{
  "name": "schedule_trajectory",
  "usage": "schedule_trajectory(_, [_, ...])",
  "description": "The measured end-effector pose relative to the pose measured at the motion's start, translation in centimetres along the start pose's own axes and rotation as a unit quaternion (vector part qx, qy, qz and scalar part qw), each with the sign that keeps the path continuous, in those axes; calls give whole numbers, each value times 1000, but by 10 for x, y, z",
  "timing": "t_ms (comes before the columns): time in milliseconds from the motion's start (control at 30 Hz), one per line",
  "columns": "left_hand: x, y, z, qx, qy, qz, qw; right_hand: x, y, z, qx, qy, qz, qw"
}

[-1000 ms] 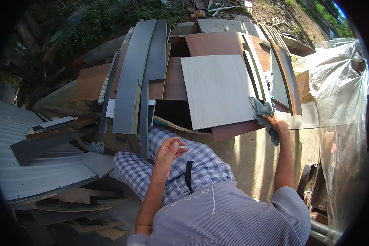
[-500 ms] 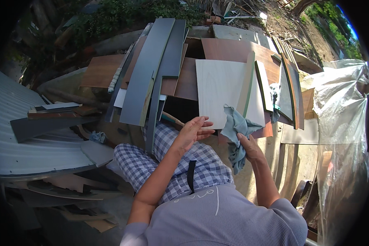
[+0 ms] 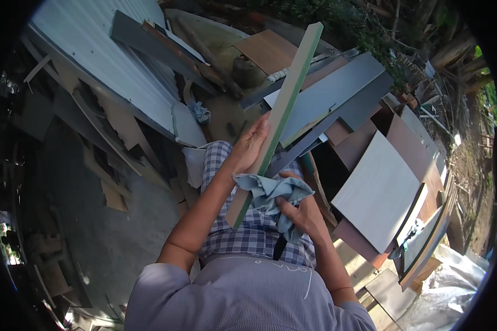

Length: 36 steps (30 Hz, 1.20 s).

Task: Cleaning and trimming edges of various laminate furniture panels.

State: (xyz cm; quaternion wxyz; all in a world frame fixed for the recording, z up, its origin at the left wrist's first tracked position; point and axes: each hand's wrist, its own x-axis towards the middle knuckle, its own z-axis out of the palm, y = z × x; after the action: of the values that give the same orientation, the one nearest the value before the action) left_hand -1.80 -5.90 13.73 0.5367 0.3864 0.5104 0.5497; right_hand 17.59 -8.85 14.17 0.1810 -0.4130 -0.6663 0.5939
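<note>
Narrow board (image 3: pixel 276 127) being held mid-frame

It is being grasped by the left hand (image 3: pixel 250 144); a cloth (image 3: pixel 269 192) is being clutched against it by the right hand (image 3: pixel 305 214).

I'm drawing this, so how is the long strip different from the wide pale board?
The strip is narrow; the pale board is wide. The strip shows a green edge; the pale board none. The left hand holds the strip up; the pale board lies over a reddish-brown board. Both have pale faces.
</note>
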Motion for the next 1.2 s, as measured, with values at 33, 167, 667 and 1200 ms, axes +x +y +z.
schedule_trajectory(33, [-8, 2, -14, 21, 49, 7, 999, 11, -4, 3, -3, 61, -71, 996])
schedule_trajectory(167, [-36, -7, -53, -33, 110, 26, 993, 27, -39, 55, -137, 76, -330, 931])
schedule_trajectory(667, [-161, -16, -84, -175, 3, -25, 984, 257, -111, -8, -231, 361, -400, 811])
schedule_trajectory(1200, [-165, -19, -101, -240, 182, -13, 954, 129, -18, 156, 511, -172, 121, 834])
